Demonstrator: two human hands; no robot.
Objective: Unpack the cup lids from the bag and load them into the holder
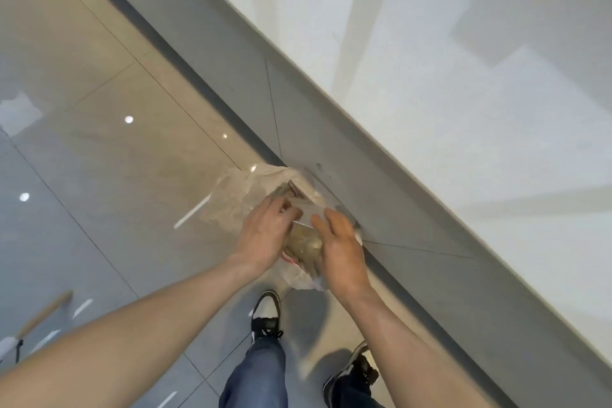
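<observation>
A crinkled clear plastic bag (238, 192) hangs in front of me above the floor, beside the counter. Inside it, between my palms, shows a stack of clear cup lids (303, 243), blurred. My left hand (265, 235) grips the bag from the left, its fingers curled over the top of the stack. From the right side, my right hand (342, 250) presses against the bag with its fingers stretched along it. The holder is not in view.
A white countertop (463, 76) runs diagonally on the right, with a grey front panel (298, 103) below it. Glossy floor tiles (99, 175) fill the left. My shoes (265, 315) stand under the bag. A wooden handle (43, 315) lies at lower left.
</observation>
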